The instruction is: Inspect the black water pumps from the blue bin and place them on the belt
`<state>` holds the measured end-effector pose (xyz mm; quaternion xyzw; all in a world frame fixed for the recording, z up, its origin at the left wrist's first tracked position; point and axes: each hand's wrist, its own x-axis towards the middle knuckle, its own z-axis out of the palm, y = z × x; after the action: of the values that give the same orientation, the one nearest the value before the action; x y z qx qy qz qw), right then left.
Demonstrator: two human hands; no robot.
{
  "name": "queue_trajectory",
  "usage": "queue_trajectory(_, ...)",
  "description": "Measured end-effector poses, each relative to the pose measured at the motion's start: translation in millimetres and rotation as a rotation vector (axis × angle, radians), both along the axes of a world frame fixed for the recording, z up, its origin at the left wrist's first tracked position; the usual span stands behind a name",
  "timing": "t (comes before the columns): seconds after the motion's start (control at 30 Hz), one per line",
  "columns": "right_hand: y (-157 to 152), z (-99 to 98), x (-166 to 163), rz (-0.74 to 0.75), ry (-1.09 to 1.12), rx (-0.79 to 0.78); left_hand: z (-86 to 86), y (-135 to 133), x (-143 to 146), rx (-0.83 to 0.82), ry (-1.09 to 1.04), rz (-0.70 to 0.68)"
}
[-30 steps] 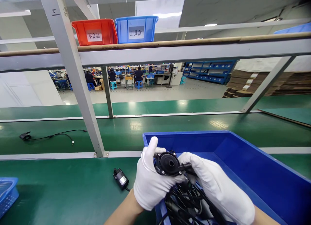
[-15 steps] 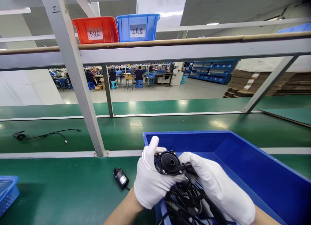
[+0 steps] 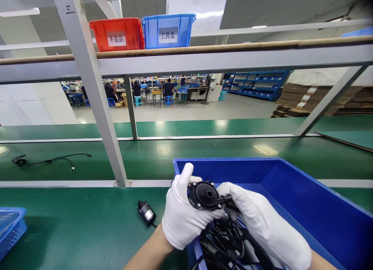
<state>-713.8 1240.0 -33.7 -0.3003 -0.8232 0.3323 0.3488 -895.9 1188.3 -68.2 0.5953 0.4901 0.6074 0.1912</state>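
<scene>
In white gloves, both my hands hold a small black pump (image 3: 207, 195) above the near left part of a blue bin. My left hand (image 3: 183, 211) wraps around its left side and underside, the thumb pointing up. My right hand (image 3: 262, 219) closes on the spout at its right, the fingertips partly hidden. The pump's round face with small screws is turned toward me. Below lie tangled black cables (image 3: 224, 242) inside the blue bin (image 3: 291, 192). Left of my left hand, another black pump (image 3: 146, 212) with a white label lies on the green bench.
A light blue basket (image 3: 11, 231) stands at the left edge. On the green belt (image 3: 151, 161) behind lies a black pump with cables (image 3: 20, 160). A grey post (image 3: 96, 87) rises left of centre. Overhead, a shelf carries a red bin (image 3: 116, 34) and a blue bin (image 3: 168, 30).
The pump with cables on the belt has shifted slightly left relative to the post. My hands keep nearly the same hold on the pump; the whole view has moved a little.
</scene>
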Motion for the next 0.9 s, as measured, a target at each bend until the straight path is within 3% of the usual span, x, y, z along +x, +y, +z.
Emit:
queue_trajectory(0.17,4,5.5,-7,-0.044,-0.078,0.197,-2.4,0,-2,0.152,0.112,-0.024)
queue_trajectory(0.3,11,9.9,-4,0.182,0.068,0.394,3.5,3,-18,0.176,0.097,-0.011)
queue_trajectory(0.37,10,12.9,-1,0.224,0.085,0.306,6.8,4,-30,0.155,-0.054,0.051)
queue_trajectory(0.43,7,17.0,-1,0.149,0.059,0.117,10.0,4,-38,0.123,-0.173,0.01)
queue_trajectory(0.5,2,22.1,-4,0.04,0.032,-0.078,14.6,3,-41,0.052,-0.095,-0.101)
queue_trajectory(0.57,-1,27.8,-9,-0.025,0.014,-0.241,22.8,4,-36,-0.022,0.111,-0.119)
queue_trajectory(0.67,3,35.9,-16,-0.062,-0.055,-0.268,46.4,12,-26,-0.041,0.24,-0.021)
queue_trajectory(0.8,34,38.3,-10,-0.167,-0.429,0.102,97.1,33,-40,0.019,-0.146,-0.02)
queue_trajectory(0.9,67,36.8,6,-0.219,-0.662,0.223,134.5,48,-72,0.174,-0.371,-0.008)
